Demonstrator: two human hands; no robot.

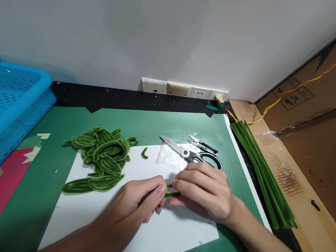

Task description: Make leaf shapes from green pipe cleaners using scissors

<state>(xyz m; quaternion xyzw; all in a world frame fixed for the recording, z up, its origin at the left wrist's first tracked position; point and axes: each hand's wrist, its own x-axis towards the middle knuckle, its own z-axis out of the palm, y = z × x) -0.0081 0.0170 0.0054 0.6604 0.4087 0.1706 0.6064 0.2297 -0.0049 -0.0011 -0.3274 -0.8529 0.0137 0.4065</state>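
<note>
Between my two hands runs a green pipe cleaner [172, 194], doubled so that two strands show in the gap. My left hand [143, 199] is closed, pinching one end between thumb and fingers. The fingers of my right hand [205, 191] curl over the other end and hide it. Beyond my left hand lies a pile of leaf shapes [104, 152] made of bent green pipe cleaners. A short bent offcut [144, 153] rests on the white sheet [91, 217] under my hands.
Scissors [187, 153] and small thread snips [203, 146] lie on a clear plastic bag [168, 159] behind my right hand. Straight green pipe cleaners [261, 176] are bundled at right, beside cardboard [302, 191]. A blue basket [15, 102] stands at left. Wall sockets [182, 90] line the back.
</note>
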